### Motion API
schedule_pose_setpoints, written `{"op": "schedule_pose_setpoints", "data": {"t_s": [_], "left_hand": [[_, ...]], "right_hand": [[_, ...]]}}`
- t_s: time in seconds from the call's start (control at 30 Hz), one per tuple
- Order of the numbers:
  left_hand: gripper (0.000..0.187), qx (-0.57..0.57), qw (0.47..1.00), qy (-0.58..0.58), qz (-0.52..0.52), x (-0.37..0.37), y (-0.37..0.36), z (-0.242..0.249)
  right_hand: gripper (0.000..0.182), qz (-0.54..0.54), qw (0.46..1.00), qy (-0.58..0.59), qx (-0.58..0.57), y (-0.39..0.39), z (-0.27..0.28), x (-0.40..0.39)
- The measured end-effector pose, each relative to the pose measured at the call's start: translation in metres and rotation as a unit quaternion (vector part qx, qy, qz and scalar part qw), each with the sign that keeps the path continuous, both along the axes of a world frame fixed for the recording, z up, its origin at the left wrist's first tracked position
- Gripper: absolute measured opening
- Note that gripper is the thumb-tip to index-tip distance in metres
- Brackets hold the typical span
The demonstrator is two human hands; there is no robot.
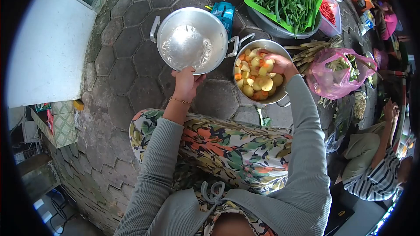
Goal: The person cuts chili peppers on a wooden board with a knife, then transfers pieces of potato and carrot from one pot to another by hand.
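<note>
A shiny metal pot (168,35) with two side handles stands on the paving, tipped slightly, with a little clear liquid that looks like water at its bottom. My left hand (187,83) grips its near rim, thumb over the edge. To its right is a second metal pot (258,101) full of cut potatoes (265,83) and orange carrot pieces (238,76). Inside that pot, at its right side, my right hand (281,64) curls its fingers around some potato pieces; the fingertips are partly hidden among them.
Behind the pots stand a blue packet (224,15) and a green basket (253,0) of spring onions in a grey basin (256,22). Red chillies (327,12) fill a plastic tub. Lemongrass (313,52) and a pink bag (323,78) lie right. Another person (372,170) sits at far right.
</note>
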State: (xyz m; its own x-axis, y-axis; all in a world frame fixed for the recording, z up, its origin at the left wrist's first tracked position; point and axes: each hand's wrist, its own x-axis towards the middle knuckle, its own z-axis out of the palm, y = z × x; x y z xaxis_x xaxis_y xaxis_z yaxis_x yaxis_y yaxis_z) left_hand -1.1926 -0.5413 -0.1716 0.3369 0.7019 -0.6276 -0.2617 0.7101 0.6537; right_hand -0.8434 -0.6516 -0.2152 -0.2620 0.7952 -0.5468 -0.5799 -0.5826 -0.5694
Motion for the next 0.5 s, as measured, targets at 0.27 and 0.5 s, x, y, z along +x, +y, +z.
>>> {"op": "schedule_pose_setpoints", "data": {"t_s": [0.27,0.5], "left_hand": [[0.039,-0.021,0.997,0.068,0.019,0.019,-0.019,0.017],[0.044,-0.012,0.998,0.052,-0.036,0.028,-0.041,0.03]], "right_hand": [[0.043,0.054,0.965,-0.045,0.252,0.042,0.114,-0.021],[0.036,0.197,0.86,-0.389,0.266,0.094,0.13,-0.12]]}}
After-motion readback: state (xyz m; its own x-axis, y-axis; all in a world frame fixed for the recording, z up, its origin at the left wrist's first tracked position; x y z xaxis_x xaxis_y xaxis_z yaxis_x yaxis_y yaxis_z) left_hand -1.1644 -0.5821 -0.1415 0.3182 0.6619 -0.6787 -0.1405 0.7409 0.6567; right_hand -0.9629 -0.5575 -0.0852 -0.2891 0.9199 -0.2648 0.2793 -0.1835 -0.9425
